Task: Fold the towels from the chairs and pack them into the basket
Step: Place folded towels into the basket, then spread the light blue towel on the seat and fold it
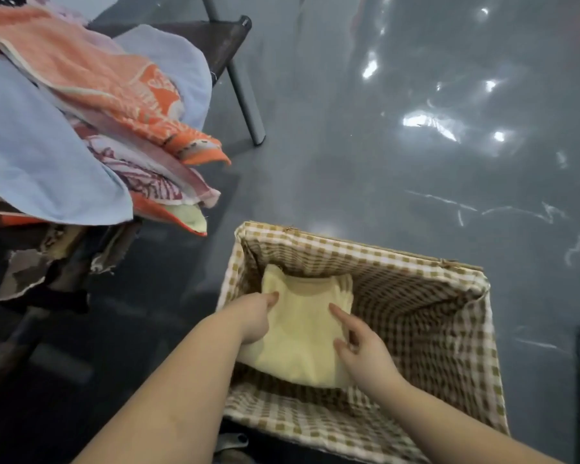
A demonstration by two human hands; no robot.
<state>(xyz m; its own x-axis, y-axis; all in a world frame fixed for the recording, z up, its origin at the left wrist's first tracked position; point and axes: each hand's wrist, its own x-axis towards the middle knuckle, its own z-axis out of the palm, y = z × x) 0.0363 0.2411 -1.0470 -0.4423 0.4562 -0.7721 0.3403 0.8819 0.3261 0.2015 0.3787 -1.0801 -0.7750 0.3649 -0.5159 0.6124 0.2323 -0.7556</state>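
Both our hands hold the folded yellow towel (302,333) inside the gingham-lined basket (416,329): left hand (257,316) on its left edge, right hand (359,349) pinching its right. Its long axis runs away from us, toward the far wall.

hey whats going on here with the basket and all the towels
A person is packing a folded yellow towel into the checked-lined basket on the floor. The left hand grips the towel's left edge and the right hand holds its right side, fingers curled on the cloth, with the towel at the basket's left end. A pile of unfolded towels, orange, blue and patterned, still lies on the chair to the left.
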